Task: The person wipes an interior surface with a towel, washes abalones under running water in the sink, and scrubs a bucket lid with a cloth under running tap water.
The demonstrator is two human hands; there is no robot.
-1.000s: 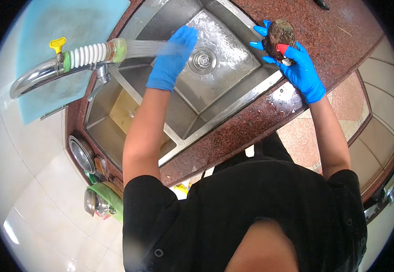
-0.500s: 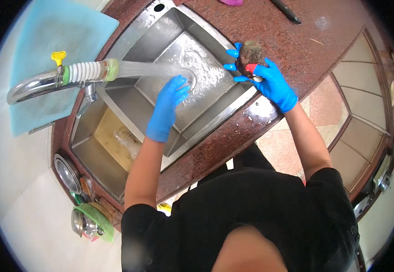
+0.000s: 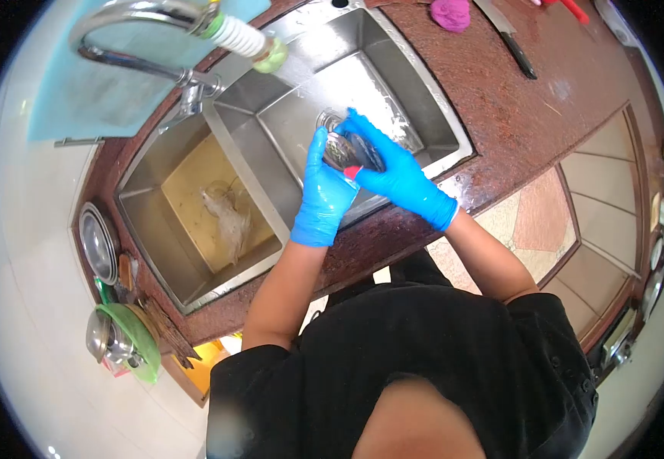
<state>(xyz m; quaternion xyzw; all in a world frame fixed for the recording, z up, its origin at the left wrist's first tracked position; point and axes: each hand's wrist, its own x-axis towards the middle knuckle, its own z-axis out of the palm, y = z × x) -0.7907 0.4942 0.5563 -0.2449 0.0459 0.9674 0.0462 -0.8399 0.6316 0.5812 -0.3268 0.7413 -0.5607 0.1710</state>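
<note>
Over the front of the right sink basin (image 3: 290, 118), both blue-gloved hands are close together round a dark, rounded, shell-like object (image 3: 341, 151). My right hand (image 3: 397, 172) grips it from the right, its thumb on the near side with a red patch at the tip. My left hand (image 3: 326, 187) cups the same object from the left and below. Part of the object is hidden by the fingers. Behind the hands shows the drain (image 3: 329, 119).
The faucet (image 3: 236, 38) with a white ribbed hose hangs over the basin. A pale, limp thing (image 3: 228, 218) lies in the left basin (image 3: 144, 222). On the counter (image 3: 431, 84) are a purple scrubber (image 3: 450, 14) and a black-handled knife (image 3: 517, 53). A blue board (image 3: 87, 84) lies behind.
My right hand has brought the dark object from the counter's edge over the basin. My left hand has left the water stream and met it. The view has shifted, showing the knife and scrubber more fully.
</note>
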